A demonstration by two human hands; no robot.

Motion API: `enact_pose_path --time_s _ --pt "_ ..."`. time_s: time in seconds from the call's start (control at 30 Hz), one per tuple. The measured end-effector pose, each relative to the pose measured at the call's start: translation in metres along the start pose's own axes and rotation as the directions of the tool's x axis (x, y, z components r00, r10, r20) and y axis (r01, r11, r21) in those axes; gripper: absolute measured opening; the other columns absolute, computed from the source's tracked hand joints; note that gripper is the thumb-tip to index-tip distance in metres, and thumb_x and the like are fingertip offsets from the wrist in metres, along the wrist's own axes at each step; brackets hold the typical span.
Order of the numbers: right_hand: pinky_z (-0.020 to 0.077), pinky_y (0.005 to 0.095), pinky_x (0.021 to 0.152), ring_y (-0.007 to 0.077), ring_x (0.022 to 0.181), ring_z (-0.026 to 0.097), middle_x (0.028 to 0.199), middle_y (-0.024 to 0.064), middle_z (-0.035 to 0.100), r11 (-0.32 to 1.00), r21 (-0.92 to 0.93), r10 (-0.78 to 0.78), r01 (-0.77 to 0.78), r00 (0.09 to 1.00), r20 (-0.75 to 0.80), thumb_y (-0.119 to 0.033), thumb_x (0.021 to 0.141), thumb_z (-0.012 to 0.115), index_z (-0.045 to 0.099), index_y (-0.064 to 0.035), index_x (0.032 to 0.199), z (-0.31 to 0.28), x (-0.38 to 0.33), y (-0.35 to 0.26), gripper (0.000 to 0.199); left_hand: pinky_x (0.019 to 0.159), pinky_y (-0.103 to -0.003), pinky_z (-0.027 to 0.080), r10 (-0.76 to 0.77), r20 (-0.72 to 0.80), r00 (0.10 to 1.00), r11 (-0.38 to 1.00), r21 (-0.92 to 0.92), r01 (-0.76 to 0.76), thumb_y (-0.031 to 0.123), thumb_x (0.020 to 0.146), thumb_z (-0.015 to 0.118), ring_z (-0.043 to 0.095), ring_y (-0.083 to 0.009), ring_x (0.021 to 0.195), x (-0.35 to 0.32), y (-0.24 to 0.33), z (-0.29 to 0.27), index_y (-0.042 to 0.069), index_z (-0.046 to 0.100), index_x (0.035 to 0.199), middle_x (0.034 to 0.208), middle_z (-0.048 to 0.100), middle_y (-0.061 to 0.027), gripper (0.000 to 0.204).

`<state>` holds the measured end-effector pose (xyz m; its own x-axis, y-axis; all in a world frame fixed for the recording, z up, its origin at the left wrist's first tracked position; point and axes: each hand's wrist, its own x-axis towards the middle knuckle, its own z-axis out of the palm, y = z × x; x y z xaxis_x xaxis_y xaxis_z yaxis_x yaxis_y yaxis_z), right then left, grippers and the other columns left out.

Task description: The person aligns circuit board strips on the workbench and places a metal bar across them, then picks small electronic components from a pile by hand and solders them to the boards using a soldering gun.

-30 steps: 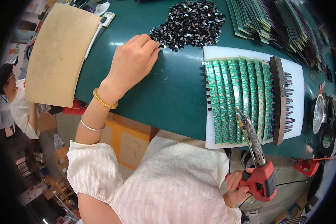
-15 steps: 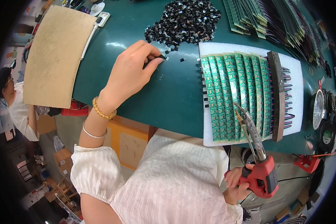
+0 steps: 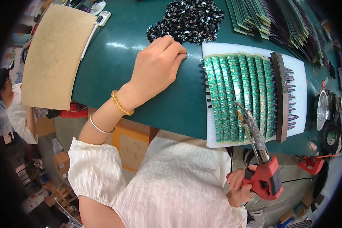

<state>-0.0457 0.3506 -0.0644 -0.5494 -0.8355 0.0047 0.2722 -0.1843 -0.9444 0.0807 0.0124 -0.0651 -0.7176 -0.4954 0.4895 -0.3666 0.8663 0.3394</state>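
Just below the pile of small black components with metal pins (image 3: 188,21), my left hand (image 3: 155,72) is closed in a pinch over the table. Its fingers mostly hide the small black components in them. My right hand (image 3: 240,186) grips the red handle of a soldering gun (image 3: 268,178) at the lower right. The gun's tip points up over overlapping rows of green circuit boards (image 3: 226,95), which lie on a white foam sheet (image 3: 298,95). Along the boards' left edge several black components (image 3: 208,85) stick out. A dark bar (image 3: 280,95) lies across their right side.
Stacks of green boards with wires (image 3: 250,17) lie at the back right. A tan board (image 3: 55,57) and a white cable with a plug (image 3: 98,22) are on the left. A metal dish (image 3: 322,110) and a tape reel (image 3: 332,138) sit far right. Another person (image 3: 19,102) sits beyond the left side.
My left hand has moved right, to where a loose black component lay, and its fingers now cover that spot. The soldering gun in my right hand has shifted only slightly.
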Motion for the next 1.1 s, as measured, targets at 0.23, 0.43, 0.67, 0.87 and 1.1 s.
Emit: enact_pose_path --time_s 0.23,0.43,0.67,0.87,1.1 --pt "0.0404 0.0312 0.057 0.0146 0.056 0.047 0.067 0.0026 0.05 0.994 0.093 0.051 -0.05 0.999 -0.004 -0.029 0.09 0.064 0.035 0.0005 0.132 0.011 0.008 -0.008 0.059 0.062 -0.031 0.05 -0.222 0.038 0.974 0.919 -0.325 0.222 -0.003 0.082 0.062 0.062 -0.0219 0.068 -0.017 0.042 -0.02 0.0 0.061 0.09 0.084 0.064 -0.01 0.009" --pt "0.0419 0.027 0.049 0.0136 0.053 0.049 0.071 0.0104 0.057 0.98 -0.168 0.066 -0.102 0.975 -0.21 -0.013 0.085 0.066 0.031 -0.0021 0.133 0.033 0.023 0.001 0.06 0.057 -0.035 0.052 0.233 -0.043 0.972 0.682 -0.705 -0.195 -0.001 0.059 0.064 0.061 -0.0273 0.069 -0.056 0.126 -0.013 -0.012 0.06 0.09 0.083 0.06 -0.0187 0.033" --pt "0.0413 0.0238 0.051 0.012 0.057 0.051 0.075 0.0099 0.058 0.943 -0.298 0.118 -0.148 0.986 -0.115 -0.009 0.084 0.067 0.032 -0.005 0.133 0.034 0.028 -0.002 0.061 0.056 -0.033 0.052 0.247 -0.054 0.967 0.694 -0.687 -0.216 -0.001 0.064 0.059 0.062 -0.0279 0.071 -0.066 0.133 -0.005 -0.011 0.061 0.096 0.091 0.062 -0.0209 0.034" --pt "0.0414 0.0247 0.051 0.0114 0.054 0.051 0.072 0.0096 0.059 0.908 -0.354 0.212 -0.225 0.974 -0.074 -0.009 0.084 0.067 0.029 -0.0064 0.133 0.034 0.028 -0.008 0.062 0.051 -0.03 0.048 0.203 -0.066 0.977 0.704 -0.683 -0.193 0.002 0.058 0.063 0.057 -0.0231 0.063 -0.068 0.129 -0.001 -0.012 0.061 0.092 0.08 0.057 -0.0141 0.037" --pt "0.0434 0.0253 0.053 0.012 0.055 0.052 0.072 0.0092 0.06 0.899 -0.422 0.141 -0.114 0.99 0.031 -0.009 0.084 0.063 0.028 -0.0075 0.134 0.034 0.029 -0.001 0.061 0.05 -0.031 0.046 0.262 0.036 0.964 0.758 -0.626 -0.183 0.002 0.061 0.064 0.055 -0.0214 0.061 -0.062 0.12 -0.013 -0.01 0.06 0.091 0.078 0.056 -0.0129 0.033"
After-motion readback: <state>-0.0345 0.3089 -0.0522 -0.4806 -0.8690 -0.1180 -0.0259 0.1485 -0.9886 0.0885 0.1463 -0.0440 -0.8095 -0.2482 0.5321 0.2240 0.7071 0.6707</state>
